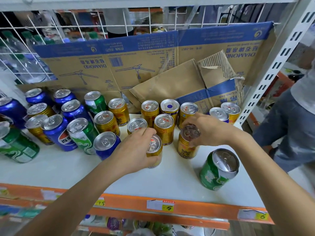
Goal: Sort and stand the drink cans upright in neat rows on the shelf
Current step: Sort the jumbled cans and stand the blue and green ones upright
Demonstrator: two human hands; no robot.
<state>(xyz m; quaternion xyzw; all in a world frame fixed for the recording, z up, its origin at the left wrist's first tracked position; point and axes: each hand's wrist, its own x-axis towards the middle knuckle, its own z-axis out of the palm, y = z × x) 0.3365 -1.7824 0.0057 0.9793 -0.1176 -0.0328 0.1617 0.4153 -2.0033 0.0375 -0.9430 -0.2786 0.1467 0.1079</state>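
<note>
A: Both grips busy. Your left grip (134, 150) wraps the side of a gold can (154, 143) near the front of the shelf (153, 183), fingers curled round the body. A side hold suits sliding it along the board without tipping.

B: Agreed. Your right grip (209, 130) comes from above, fingertips pinching the rim of a second gold can (186, 149). A top pinch fits where neighbours crowd the sides. Both cans upright; whether either base is off the shelf, cannot tell.

A: Where they belong: the gold block (164, 126) stands just behind, mid-shelf, in loose rows. Your two cans sit at its front edge, likely the next row.

B: Left of that, blue cans (56, 132) and green cans (81, 136) stand mixed with gold ones. Sorting there is not done, I'd judge. One stray green can (219, 169) stands alone, front right, apart from its kind.

A: Cardboard (153, 68) lines the back, probably a stop against the wire. Its crumpled right flap leans toward the back row.

B: Risk as I see it: your right grip sits close to back-row tops; a nudge could topple some. Person (289, 133) beside the shelf's right end.
</note>
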